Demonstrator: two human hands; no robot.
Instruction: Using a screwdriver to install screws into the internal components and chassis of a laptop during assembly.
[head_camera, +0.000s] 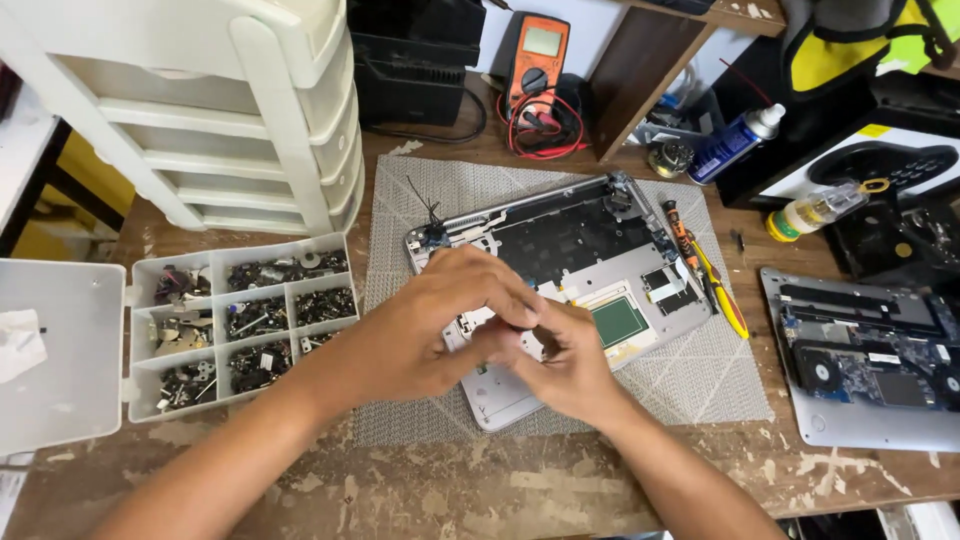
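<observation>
Head view: nearest to us, our two forearms reach in from the bottom edge over the worn wooden bench (560, 490). Our left hand (430, 325) and right hand (565, 360) meet fingertip to fingertip above the opened silver laptop shell (590, 260), fingers curled together as if pinching something small; what sits between them we cannot tell. The shell lies tilted on a grey woven mat (700, 370), directly under and beyond the hands. To our left, a compartmented parts box (245, 320) full of dark screws and bits stands open, its lid (60, 350) laid flat. To our right lies a second laptop base (870, 365) with its board exposed. Just past the shell rest a yellow-handled screwdriver (722, 295) and an orange one (680, 232). Farther back stand white drawers (230, 110), an orange multimeter (538, 60) and a blue spray can (738, 140).
</observation>
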